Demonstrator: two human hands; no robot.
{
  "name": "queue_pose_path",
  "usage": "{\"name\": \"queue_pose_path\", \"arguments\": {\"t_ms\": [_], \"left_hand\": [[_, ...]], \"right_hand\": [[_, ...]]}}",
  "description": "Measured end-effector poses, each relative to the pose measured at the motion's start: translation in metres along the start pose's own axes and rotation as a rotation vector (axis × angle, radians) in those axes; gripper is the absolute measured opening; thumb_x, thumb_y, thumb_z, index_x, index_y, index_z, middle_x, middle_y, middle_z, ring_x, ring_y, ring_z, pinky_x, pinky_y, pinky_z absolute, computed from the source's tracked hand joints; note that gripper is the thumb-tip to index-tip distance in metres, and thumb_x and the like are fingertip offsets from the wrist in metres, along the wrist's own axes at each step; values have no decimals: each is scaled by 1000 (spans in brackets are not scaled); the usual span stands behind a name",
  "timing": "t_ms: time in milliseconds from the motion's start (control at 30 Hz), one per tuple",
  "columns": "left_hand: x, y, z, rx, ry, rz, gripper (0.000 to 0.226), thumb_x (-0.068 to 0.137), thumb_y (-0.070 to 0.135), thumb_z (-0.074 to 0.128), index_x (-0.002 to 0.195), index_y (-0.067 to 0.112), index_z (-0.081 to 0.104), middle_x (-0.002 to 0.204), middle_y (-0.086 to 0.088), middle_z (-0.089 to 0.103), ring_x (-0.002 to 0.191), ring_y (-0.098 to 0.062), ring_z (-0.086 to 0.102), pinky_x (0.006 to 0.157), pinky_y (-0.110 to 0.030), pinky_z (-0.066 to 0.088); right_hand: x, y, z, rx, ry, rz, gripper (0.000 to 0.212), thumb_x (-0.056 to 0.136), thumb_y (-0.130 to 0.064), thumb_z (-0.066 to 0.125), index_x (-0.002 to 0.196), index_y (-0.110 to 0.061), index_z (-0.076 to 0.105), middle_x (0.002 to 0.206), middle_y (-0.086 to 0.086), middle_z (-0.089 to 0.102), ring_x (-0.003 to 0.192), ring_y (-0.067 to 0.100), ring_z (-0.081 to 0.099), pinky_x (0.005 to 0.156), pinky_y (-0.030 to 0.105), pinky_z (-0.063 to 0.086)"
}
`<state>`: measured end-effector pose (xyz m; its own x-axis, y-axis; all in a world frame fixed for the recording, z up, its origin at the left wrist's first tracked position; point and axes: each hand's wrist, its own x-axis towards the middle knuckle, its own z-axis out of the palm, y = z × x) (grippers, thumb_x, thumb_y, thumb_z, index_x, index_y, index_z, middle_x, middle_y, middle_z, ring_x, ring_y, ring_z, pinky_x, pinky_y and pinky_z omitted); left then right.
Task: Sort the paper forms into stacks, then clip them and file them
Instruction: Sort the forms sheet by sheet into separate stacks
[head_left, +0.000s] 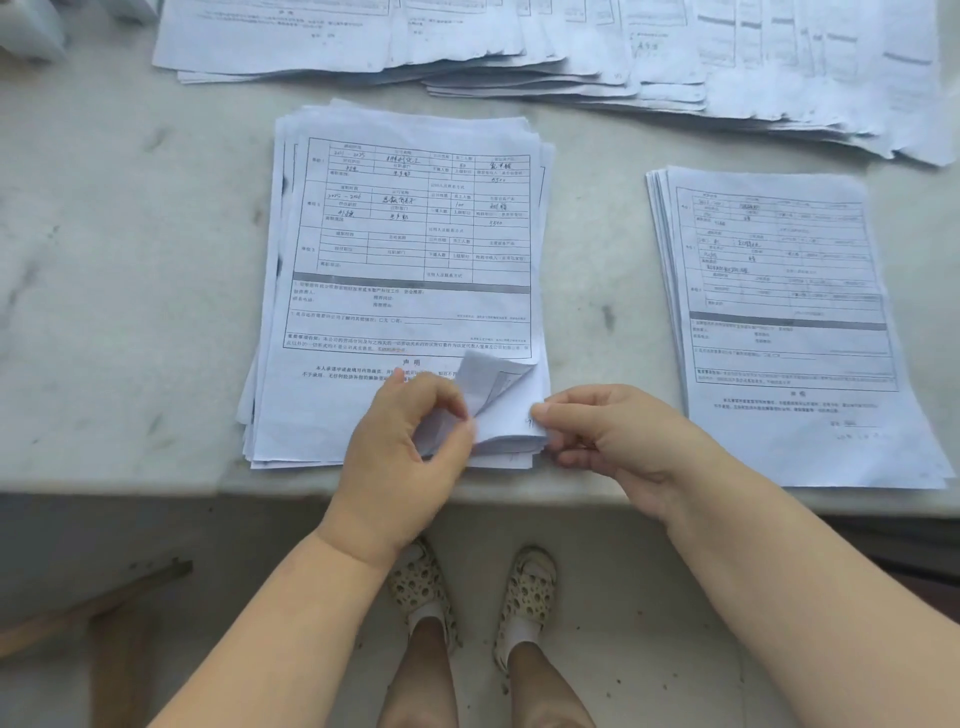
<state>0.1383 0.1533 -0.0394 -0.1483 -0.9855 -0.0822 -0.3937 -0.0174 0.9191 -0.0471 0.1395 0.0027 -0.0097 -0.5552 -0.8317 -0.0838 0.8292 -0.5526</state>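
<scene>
A thick stack of printed paper forms (405, 270) lies in the middle of the pale marble table (130, 260), slightly fanned. At its near right corner my left hand (405, 447) pinches the curled-up corner of the top sheets (493, 379). My right hand (608, 436) pinches the same corner of the stack from the right, thumb on top and fingers under the sheets. A second, thinner stack of the same forms (784, 322) lies to the right, untouched.
Several overlapping piles of forms (519, 47) spread along the far edge of the table. The table's near edge (156, 491) runs just below the stacks. Beneath it I see the floor, my feet in patterned shoes (524, 587) and a wooden piece (93, 608) at the left.
</scene>
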Motion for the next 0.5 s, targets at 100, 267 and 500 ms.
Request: {"name": "queue_pose_path", "arguments": {"t_ms": [100, 267, 500], "left_hand": [[1, -4, -3, 42, -68, 73, 18, 73, 43, 68, 89, 34, 65, 93, 16, 63, 92, -3, 59, 113, -18, 14], [3, -6, -5, 43, -40, 47, 22, 82, 39, 58, 77, 21, 70, 82, 11, 66, 80, -5, 59, 111, -12, 15], [4, -7, -1, 103, 9, 8, 18, 79, 36, 56, 68, 23, 63, 65, 7, 58, 70, -9, 53, 107, -7, 16]], "right_hand": [[0, -5, 7, 13, 60, 18, 19, 87, -14, 69, 68, -18, 65, 52, -7, 59, 56, 8, 50, 67, 25, 41], [-1, -5, 15, -16, 132, -12, 29, 94, -30, 60, 69, -18, 70, 66, -11, 68, 64, 12, 50, 66, 25, 41], [0, -5, 12, 0, 133, 7, 43, 96, -35, 55, 63, -17, 75, 76, -6, 73, 61, 13, 53, 69, 29, 43]]}}
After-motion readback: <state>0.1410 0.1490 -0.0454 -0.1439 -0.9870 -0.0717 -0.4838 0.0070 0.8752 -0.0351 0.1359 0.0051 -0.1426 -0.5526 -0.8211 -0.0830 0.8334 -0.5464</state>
